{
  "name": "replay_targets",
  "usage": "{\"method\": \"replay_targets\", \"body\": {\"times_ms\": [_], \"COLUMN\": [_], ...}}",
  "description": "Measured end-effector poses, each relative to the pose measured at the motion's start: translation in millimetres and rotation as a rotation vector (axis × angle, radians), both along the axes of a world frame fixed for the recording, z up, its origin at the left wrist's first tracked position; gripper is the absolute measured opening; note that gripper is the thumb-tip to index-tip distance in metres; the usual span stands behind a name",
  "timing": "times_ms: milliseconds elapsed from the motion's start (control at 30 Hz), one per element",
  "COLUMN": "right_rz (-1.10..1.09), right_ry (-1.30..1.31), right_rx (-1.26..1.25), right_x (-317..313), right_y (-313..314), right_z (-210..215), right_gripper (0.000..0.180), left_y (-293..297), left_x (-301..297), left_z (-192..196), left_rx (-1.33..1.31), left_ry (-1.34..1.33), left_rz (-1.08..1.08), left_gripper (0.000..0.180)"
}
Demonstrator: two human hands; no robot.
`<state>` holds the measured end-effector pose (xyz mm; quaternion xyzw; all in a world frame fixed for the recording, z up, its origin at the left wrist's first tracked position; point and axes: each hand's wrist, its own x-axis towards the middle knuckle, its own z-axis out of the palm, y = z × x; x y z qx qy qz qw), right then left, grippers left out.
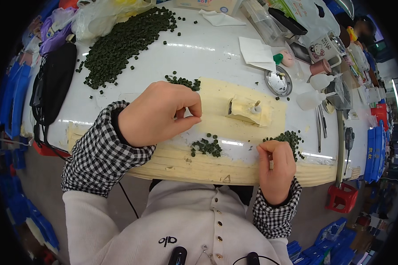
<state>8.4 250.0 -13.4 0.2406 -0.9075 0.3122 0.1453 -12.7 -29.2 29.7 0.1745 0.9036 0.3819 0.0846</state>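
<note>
My left hand [157, 115] hovers over the near part of the white table, thumb and forefinger pinched; anything between the tips is too small to make out. Beside it lie a small heap of dark green pieces [184, 82] and another heap [207, 147] closer to me. My right hand [277, 170] is also pinched, at the edge of a third heap of green pieces [291, 140]; what its fingertips hold, if anything, is hidden. Between the hands, a tape-covered block [246, 114] with a small peg [255, 107] on top stands on a yellowish tape patch [214, 95].
A large green heap [126, 44] spreads across the far left. A black pouch [59, 77] lies at the left edge. To the right are a round metal dish [279, 82], tweezers [318, 130], squeeze bottles [310, 100] and a mug [323, 47]. Yellowish tape [185, 170] lines the front edge.
</note>
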Motion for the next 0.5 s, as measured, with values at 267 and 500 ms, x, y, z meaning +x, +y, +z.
{"method": "replay_targets", "body": {"times_ms": [267, 500], "right_rz": [0.096, 0.32], "right_ry": [-0.359, -0.795], "right_rx": [-0.508, -0.99], "right_x": [8, 0], "right_y": [-12, -26], "right_z": [5, 9], "right_gripper": [0.013, 0.014], "left_y": [24, 29], "left_x": [12, 17], "left_z": [-13, -19], "left_rx": [0.811, 0.976], "left_ry": [-0.581, -0.656], "left_rz": [-0.026, -0.019], "left_gripper": [0.015, 0.017]}}
